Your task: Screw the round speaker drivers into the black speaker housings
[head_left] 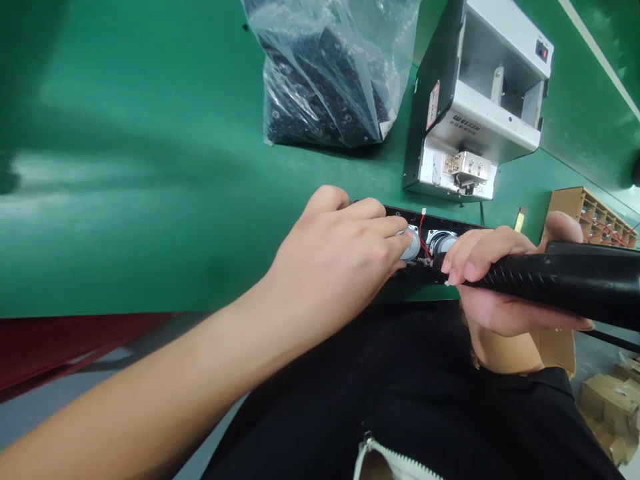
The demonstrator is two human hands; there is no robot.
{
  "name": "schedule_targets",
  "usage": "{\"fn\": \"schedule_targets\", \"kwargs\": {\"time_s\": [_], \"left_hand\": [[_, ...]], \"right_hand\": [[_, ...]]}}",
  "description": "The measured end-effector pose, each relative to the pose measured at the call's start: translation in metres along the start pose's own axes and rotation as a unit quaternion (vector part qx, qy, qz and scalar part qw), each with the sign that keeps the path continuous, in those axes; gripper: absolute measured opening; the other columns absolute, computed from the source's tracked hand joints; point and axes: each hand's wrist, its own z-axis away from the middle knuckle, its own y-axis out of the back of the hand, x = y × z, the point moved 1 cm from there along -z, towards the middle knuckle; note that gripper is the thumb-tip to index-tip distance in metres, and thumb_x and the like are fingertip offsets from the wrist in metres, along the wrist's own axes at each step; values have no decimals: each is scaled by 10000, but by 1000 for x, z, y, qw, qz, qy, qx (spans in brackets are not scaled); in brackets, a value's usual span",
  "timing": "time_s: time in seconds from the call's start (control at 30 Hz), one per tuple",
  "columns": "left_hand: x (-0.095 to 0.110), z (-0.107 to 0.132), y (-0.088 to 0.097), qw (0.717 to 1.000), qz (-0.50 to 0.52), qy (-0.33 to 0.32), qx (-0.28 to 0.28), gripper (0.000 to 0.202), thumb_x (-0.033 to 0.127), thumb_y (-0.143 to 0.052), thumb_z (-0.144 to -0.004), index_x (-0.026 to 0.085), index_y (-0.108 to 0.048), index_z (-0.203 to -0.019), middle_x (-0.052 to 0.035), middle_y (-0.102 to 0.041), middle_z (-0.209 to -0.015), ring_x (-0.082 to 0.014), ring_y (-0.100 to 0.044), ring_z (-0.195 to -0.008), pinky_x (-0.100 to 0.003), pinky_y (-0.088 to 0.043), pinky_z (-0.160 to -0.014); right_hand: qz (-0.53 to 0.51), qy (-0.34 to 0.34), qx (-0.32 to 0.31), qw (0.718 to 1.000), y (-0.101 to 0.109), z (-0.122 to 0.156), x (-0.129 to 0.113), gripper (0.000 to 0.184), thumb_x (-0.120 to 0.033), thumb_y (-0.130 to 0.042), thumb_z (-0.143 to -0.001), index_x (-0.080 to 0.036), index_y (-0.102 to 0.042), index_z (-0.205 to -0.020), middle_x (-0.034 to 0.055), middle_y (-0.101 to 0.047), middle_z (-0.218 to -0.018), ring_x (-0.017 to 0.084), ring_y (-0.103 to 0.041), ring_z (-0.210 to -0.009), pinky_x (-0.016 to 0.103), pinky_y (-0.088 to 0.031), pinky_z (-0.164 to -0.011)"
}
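From the head camera, a long black panel (pixel 440 230) lies along the near edge of the green bench (pixel 150 167), right in front of the person. Two round silver speaker drivers (pixel 440 241) sit side by side in it, joined by a thin red wire (pixel 424 243) that ends in a small white plug at the panel's far rim.

The left hand (pixel 335 257) rests palm down on the left part of the panel, fingers curled over it and fingertips touching the left driver; it presses and steadies rather than grasping anything.

The right hand (pixel 493 280) is closed around the ribbed black grip of a powered screwdriver (pixel 565 280), which runs in from the right edge of the view. Its tip points at the spot between the two drivers, just beside the left fingertips, but the tip itself is hidden behind the right fingers, so contact with a screw cannot be told.

As a judgement: both drivers are already seated and wired, and fastening is under way; how many screws are in cannot be read.

Toward the far edge of the bench stands a grey and white screw feeder (pixel 475 113), and beside it a clear plastic bag of black parts (pixel 330 80). A wooden compartment tray (pixel 595 213) sits at the right edge.
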Motion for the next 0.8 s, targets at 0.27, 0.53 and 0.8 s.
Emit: {"fn": "schedule_targets", "kwargs": {"time_s": [0.27, 0.53, 0.8], "left_hand": [[-1, 1, -2, 998, 56, 9, 13, 258, 265, -559, -1228, 288, -702, -1014, -16, -881, -1131, -289, -751, -1071, -507, -480, -938], [0, 1, -4, 996, 83, 12, 21, 264, 227, -531, -1198, 290, -694, -1000, -13, -860, -1086, -272, -752, -1086, -480, -518, -990], [-1, 1, -16, 995, 79, 3, 55, 276, 229, -546, -1190, 294, -732, -995, -25, -861, -1035, -277, -757, -1040, -480, -478, -914]], "right_hand": [[-25, 3, -49, 998, 6, 4, 4, 987, -1089, -308, -1005, -411, -725, -1589, -52, -735, -705, 184, -619, -422, 336, -581, -398], [-50, 73, -41, 995, -7, 8, 14, 766, -922, -464, -1103, -367, -742, -1551, -68, -706, -682, 147, -487, -365, 309, -496, -360], [-107, 129, -82, 982, -14, 18, 27, 417, -465, -834, -1025, -354, -735, -1415, -91, -769, -755, 133, -581, -440, 280, -512, -413]]}}
